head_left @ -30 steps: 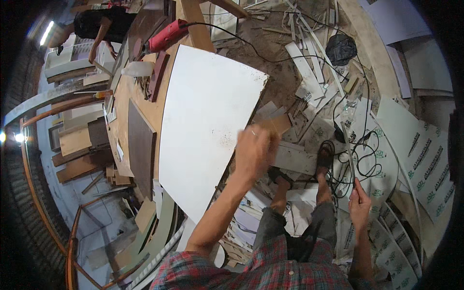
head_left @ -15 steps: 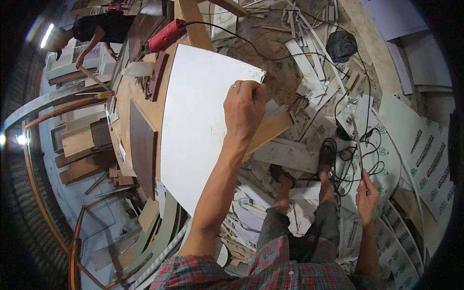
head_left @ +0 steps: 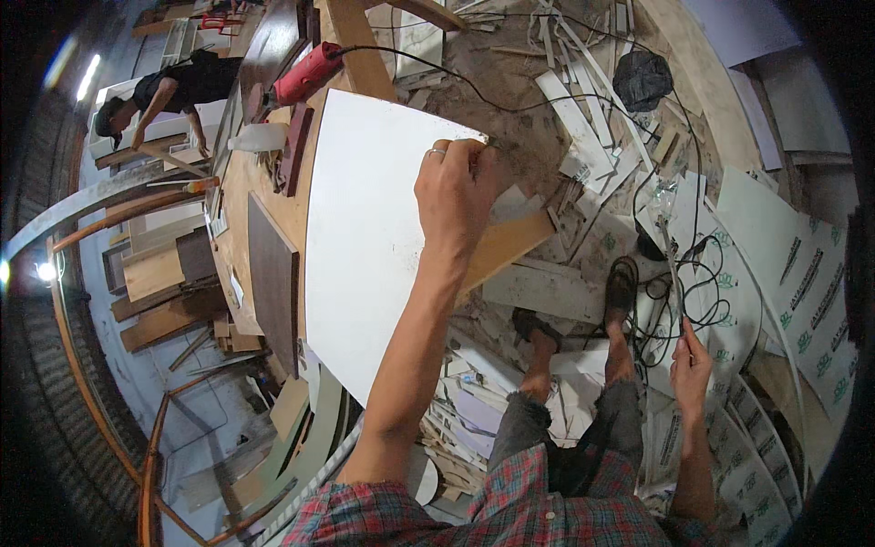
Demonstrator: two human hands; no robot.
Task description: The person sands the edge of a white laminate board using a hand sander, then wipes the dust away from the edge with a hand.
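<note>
A white board [head_left: 369, 219] with a curved long edge lies on the workbench. My left hand [head_left: 456, 196], a ring on one finger, is closed at the board's right edge near its far corner. What its fingers hold, if anything, is hidden underneath. Dark crumbs dot the board's surface beside the wrist. Well away to the right, my right hand [head_left: 691, 369] hangs low, its thumb and fingers closed on a thin, long strip [head_left: 676, 283] that runs up and away from me.
On the wooden bench [head_left: 239, 246] lie a dark brown panel [head_left: 272, 273], a white plastic bottle [head_left: 260, 138] and a red corded power tool [head_left: 308, 73]. Offcuts, a black cable [head_left: 706, 314] and a black bag [head_left: 643, 82] litter the floor. Another person [head_left: 178, 100] works at far left.
My left hand has shifted slightly along the board's edge, fingers still closed. The right hand keeps its hold on the strip. The other person has leaned lower, and the view has shifted a little.
</note>
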